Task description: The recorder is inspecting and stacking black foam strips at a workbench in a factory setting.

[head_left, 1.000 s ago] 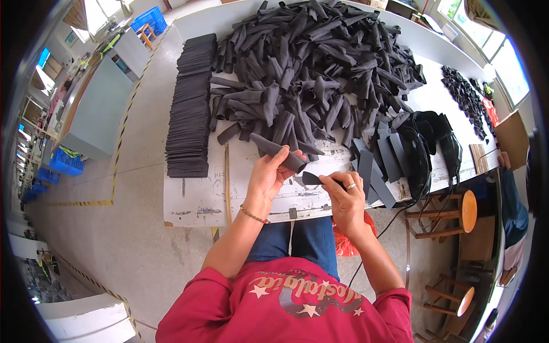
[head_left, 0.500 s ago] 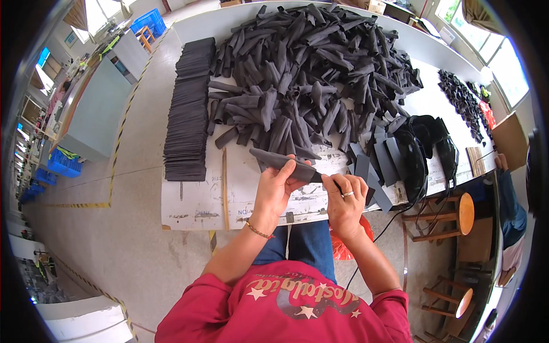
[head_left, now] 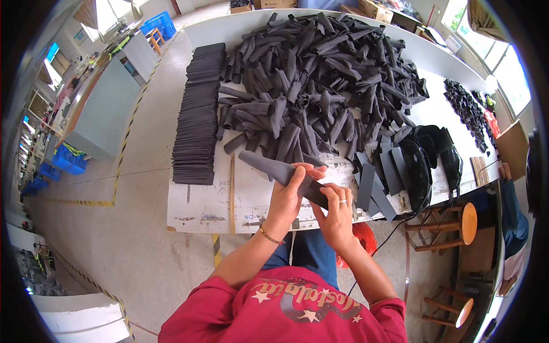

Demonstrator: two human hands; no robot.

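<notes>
Over the table's front edge, my left hand (head_left: 287, 197) is closed around a dark grey fabric sleeve (head_left: 264, 164), thumb on top. The sleeve's loose, tapering end points to the far left. Toward my right hand (head_left: 336, 220) it looks flat, smooth and darker, as if something stiff lies inside; I cannot see in. My right hand's thumb and fingers pinch that near end. Just right of the hands, several flat dark grey strips (head_left: 366, 186) lie fanned out. Beyond the hands spreads a large heap of similar sleeves (head_left: 320, 80).
A long, neat stack of flat dark pieces (head_left: 197, 114) runs along the table's left side. Shiny black items (head_left: 416, 166) with cables sit at the right. Wooden stools (head_left: 468, 223) and a red plastic bag (head_left: 363, 240) are below the table (head_left: 257, 214).
The right hand's fingers have shifted from gripping a dark piece at the sleeve's end to holding the end itself, nearer the left hand. The whole view has shifted slightly.
</notes>
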